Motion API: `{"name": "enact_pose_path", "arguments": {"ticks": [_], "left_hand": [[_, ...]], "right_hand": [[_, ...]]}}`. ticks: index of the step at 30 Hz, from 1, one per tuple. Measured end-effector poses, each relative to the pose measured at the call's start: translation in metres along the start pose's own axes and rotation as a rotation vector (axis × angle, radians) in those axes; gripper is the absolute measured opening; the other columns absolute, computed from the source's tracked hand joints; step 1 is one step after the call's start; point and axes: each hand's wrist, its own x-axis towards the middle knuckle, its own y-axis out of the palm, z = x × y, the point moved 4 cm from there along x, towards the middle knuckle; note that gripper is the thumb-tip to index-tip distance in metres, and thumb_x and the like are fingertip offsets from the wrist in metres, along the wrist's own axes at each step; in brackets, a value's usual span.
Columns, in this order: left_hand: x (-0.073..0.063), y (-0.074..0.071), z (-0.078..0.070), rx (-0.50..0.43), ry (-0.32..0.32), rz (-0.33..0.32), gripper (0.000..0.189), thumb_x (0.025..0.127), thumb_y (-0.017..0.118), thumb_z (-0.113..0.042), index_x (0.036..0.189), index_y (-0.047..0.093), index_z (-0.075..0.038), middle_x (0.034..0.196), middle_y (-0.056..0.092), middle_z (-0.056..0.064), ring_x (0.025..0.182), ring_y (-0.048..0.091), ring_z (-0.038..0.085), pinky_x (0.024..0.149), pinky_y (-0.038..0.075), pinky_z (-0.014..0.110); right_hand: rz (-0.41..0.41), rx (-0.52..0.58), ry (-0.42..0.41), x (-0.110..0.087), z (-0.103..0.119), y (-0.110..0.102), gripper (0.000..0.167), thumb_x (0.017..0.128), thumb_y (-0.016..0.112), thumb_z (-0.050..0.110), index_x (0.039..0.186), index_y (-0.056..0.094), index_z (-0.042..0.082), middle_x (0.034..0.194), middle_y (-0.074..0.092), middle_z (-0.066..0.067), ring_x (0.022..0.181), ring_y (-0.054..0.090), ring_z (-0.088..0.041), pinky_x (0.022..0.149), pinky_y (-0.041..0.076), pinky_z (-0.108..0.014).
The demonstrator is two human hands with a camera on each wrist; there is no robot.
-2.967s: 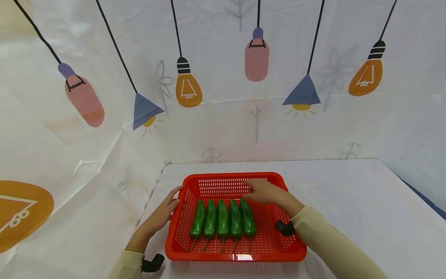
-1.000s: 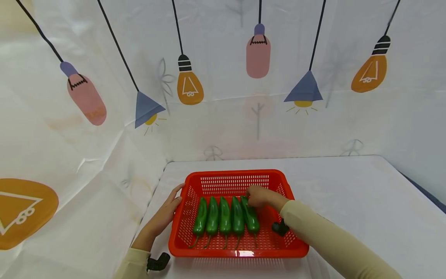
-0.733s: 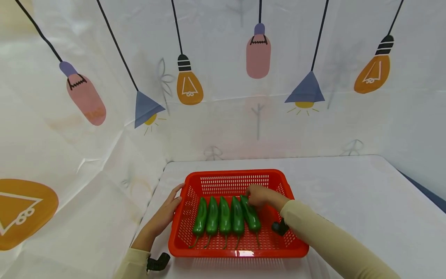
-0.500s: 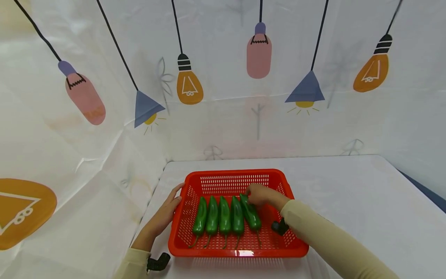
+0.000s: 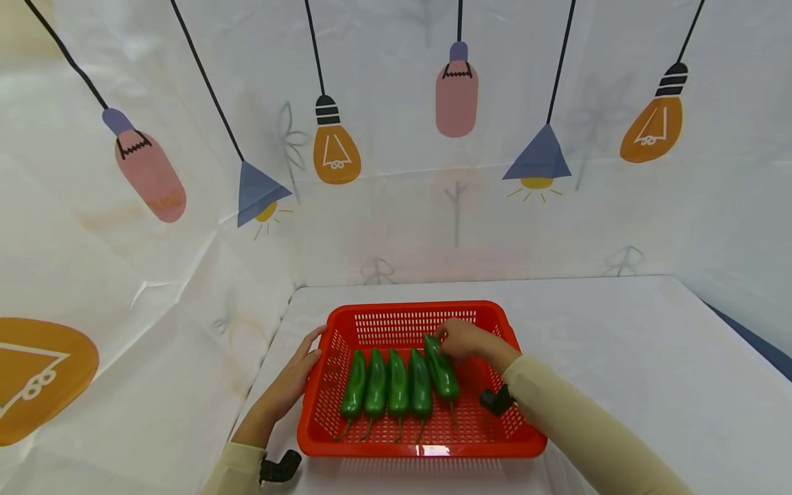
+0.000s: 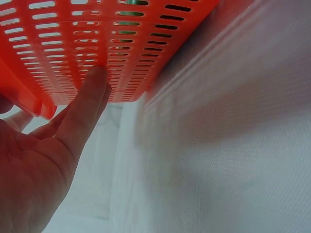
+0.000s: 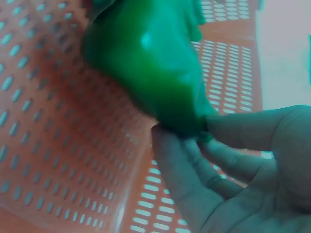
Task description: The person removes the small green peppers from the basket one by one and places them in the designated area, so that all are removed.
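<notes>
Several long green chili peppers (image 5: pixel 398 385) lie side by side in a red slotted plastic basket (image 5: pixel 482 449), stems toward the person. At the right end of the row, my right hand (image 5: pixel 465 340) pinches the rightmost pepper (image 5: pixel 444 378) near its far tip. That tip sits farther back than the others. In the right wrist view the fingers and thumb (image 7: pixel 243 128) close on the pepper's end (image 7: pixel 160 82), blurred and large. My left hand (image 5: pixel 287 385) rests against the basket's left side; a straight finger (image 6: pixel 85 107) touches the outer wall in the left wrist view.
The basket stands on a white-covered table (image 5: pixel 619 364). A white sheet (image 5: pixel 396 234) printed with lamps hangs behind and to the left. Each wrist wears a black device, such as the left one (image 5: pixel 281 467).
My right hand came down onto the rightmost pepper and pinched it. Its stem end swung right, then the pepper moved away from the person. The left hand stays at the basket's side.
</notes>
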Motion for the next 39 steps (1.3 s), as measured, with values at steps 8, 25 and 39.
{"name": "enact_pose_path", "arguments": {"ticks": [8, 25, 39], "left_hand": [[0.0, 0.0, 0.0, 0.003, 0.009, -0.001, 0.051, 0.113, 0.031, -0.03, 0.161, 0.018, -0.02, 0.147, 0.041, 0.025, 0.113, 0.061, 0.027, 0.087, 0.054, 0.036], [0.0, 0.0, 0.0, 0.014, 0.003, -0.016, 0.048, 0.113, 0.03, -0.029, 0.16, 0.021, -0.024, 0.147, 0.043, 0.022, 0.116, 0.059, 0.031, 0.088, 0.053, 0.034], [-0.001, 0.0, -0.002, 0.015, 0.014, 0.004, 0.049, 0.113, 0.03, -0.027, 0.161, 0.019, -0.021, 0.15, 0.039, 0.024, 0.117, 0.058, 0.032, 0.089, 0.052, 0.033]], "right_hand": [[0.015, 0.186, -0.048, -0.005, 0.001, -0.011, 0.031, 0.093, 0.067, 0.001, 0.123, 0.067, -0.005, 0.111, 0.066, -0.015, 0.084, 0.068, -0.022, 0.074, 0.059, -0.042], [0.021, 0.312, -0.068, -0.018, 0.001, -0.03, 0.033, 0.096, 0.065, 0.005, 0.127, 0.064, -0.006, 0.108, 0.068, -0.015, 0.091, 0.07, -0.024, 0.08, 0.058, -0.048], [0.011, 0.364, -0.13, -0.029, -0.001, -0.048, 0.036, 0.097, 0.062, 0.007, 0.129, 0.061, -0.01, 0.11, 0.068, -0.018, 0.094, 0.07, -0.026, 0.078, 0.058, -0.045]]}}
